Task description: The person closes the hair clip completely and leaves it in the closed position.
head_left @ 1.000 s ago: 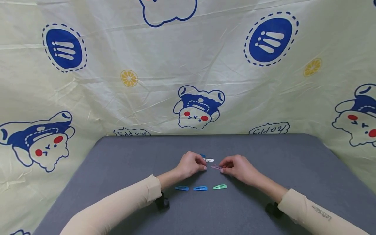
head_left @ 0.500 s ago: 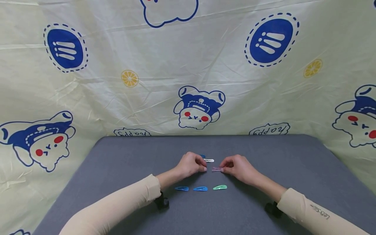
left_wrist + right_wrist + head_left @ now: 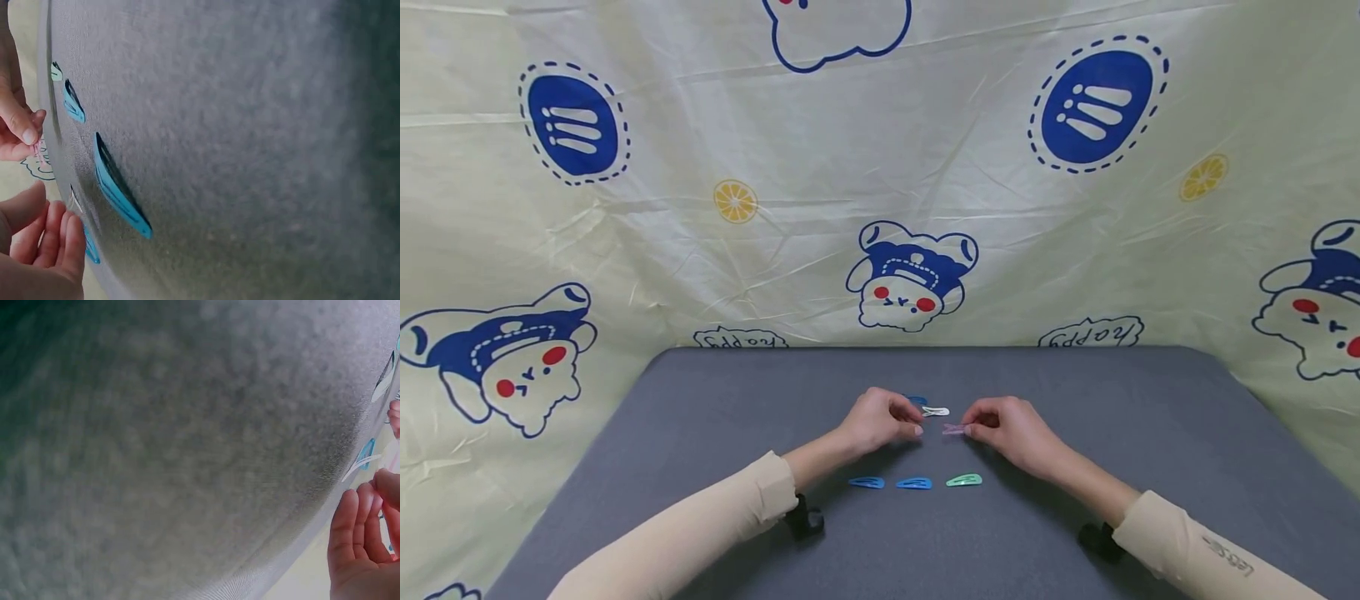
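My right hand [image 3: 1011,429] pinches one end of a pinkish-purple snap hair clip [image 3: 952,430] between thumb and fingers, above the table. Facing it, my left hand [image 3: 876,423] holds nothing; in the left wrist view its thumb stands apart from its loosely bent fingers [image 3: 70,250]. A white hair clip [image 3: 937,412] lies just behind the gap between the hands. Beyond the left fingers shows a blue hair clip [image 3: 916,400], partly hidden in the head view. Nearer lies a row: one blue clip [image 3: 867,482], another blue clip [image 3: 914,483] and a green clip [image 3: 964,480].
A dark grey cloth covers the table [image 3: 760,400]. Behind it hangs a pale curtain [image 3: 805,275] printed with cartoon figures, down to the table's far edge. Black wrist cameras [image 3: 805,518] sit under both sleeves.
My left hand has drawn slightly left, and its thumb and fingers have parted. The pinkish-purple clip, still in my right hand, has turned from slanted to nearly level. The head view has shifted slightly.
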A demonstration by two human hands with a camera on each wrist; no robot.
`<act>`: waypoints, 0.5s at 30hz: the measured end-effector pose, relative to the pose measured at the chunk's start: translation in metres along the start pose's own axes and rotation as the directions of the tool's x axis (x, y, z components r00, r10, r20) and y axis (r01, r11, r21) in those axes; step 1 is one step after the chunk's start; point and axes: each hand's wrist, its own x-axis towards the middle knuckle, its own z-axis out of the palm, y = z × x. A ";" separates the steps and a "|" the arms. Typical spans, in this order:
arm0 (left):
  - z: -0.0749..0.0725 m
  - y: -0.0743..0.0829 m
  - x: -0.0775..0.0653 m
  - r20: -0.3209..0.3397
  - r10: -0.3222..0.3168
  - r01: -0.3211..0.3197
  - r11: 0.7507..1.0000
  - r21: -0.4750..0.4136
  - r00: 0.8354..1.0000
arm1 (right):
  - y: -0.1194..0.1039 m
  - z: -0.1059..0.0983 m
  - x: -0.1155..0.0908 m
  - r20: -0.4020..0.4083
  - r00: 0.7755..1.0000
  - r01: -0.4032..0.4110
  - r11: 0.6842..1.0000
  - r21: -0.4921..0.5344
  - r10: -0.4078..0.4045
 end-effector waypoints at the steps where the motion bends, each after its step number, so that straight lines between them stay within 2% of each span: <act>1: -0.001 0.000 -0.001 -0.007 0.008 -0.008 1.000 0.000 1.000 | 0.000 0.000 0.000 -0.006 1.000 0.000 1.000 -0.003 0.000; 10: -0.009 0.006 -0.012 -0.020 0.060 -0.060 0.998 -0.007 0.998 | -0.013 0.002 -0.009 -0.089 0.994 0.056 0.998 -0.013 -0.057; 15: -0.013 0.010 -0.023 -0.035 0.096 -0.096 0.995 -0.017 0.995 | -0.023 0.006 -0.014 -0.098 0.992 0.083 0.996 -0.015 -0.084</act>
